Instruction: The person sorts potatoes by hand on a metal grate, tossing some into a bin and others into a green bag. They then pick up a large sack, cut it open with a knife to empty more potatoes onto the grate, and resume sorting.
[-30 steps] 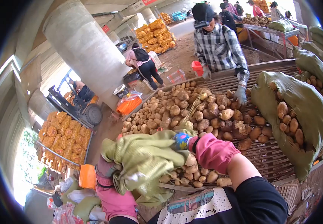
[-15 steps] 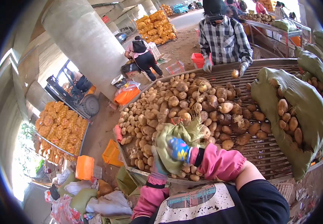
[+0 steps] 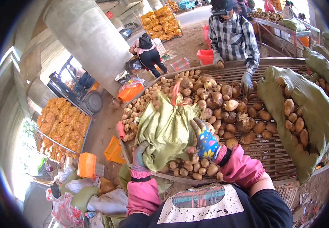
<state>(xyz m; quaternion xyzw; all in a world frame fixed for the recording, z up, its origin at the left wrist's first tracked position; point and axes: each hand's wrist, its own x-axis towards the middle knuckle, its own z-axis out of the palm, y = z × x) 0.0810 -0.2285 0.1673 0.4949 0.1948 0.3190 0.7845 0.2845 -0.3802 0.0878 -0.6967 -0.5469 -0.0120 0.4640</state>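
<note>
A green woven sack [image 3: 168,133], its gathered neck tied with a red strip [image 3: 177,94], lies over the potatoes in front of me. My left hand [image 3: 139,155], in a greyish glove, grips the sack's lower left edge. At the sack's right edge is my right hand [image 3: 206,141], in a blue flowered glove with grey fingers. Its fingers are stretched and apart, close against the cloth. Loose potatoes [image 3: 196,167] lie just below the sack. More potatoes [image 3: 229,105] of mixed sizes spread beyond it on the slatted sorting table [image 3: 282,159].
A large open green sack [image 3: 297,98] of potatoes lies at the table's right. Opposite, a co-worker [image 3: 233,38] in a checked shirt reaches over the slats. Orange crates [image 3: 113,149] and piled bags [image 3: 107,203] stand at lower left. Further off are a forklift [image 3: 75,89] and a pillar [image 3: 88,41].
The sack has gone from bunched up to spread out, its tied neck now pointing away from me. My hands have moved apart to its two sides. The co-worker's hands have shifted.
</note>
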